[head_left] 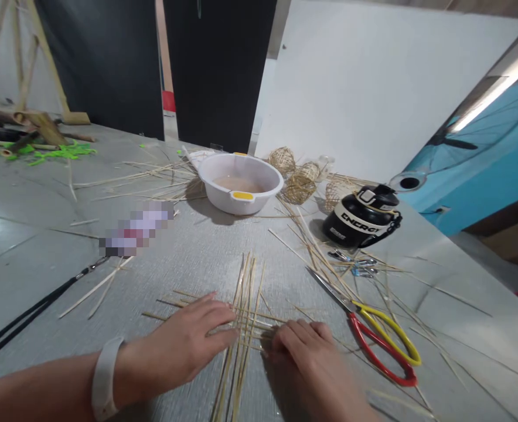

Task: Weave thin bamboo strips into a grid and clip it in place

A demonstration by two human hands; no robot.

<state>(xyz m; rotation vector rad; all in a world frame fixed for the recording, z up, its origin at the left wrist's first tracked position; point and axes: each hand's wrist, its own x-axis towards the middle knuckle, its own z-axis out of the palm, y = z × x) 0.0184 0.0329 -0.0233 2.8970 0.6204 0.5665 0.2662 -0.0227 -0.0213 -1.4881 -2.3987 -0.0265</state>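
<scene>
Thin bamboo strips [244, 293] lie crossed on the grey table [34, 234], a long bundle running away from me and shorter ones laid across it. My left hand [188, 343] rests flat on the crossing strips with fingers spread, a white band on its wrist. My right hand [305, 357] presses down on the right ends of the cross strips, fingers curled toward the bundle. Both hands touch the strips where they cross.
Scissors [373, 334] with red and yellow handles lie right of my right hand. Behind are a white basin [240, 183] with liquid, small woven balls [300, 181], a black bottle [362, 220], metal clips [351, 264], loose strips, and a black cord [30, 310] at left.
</scene>
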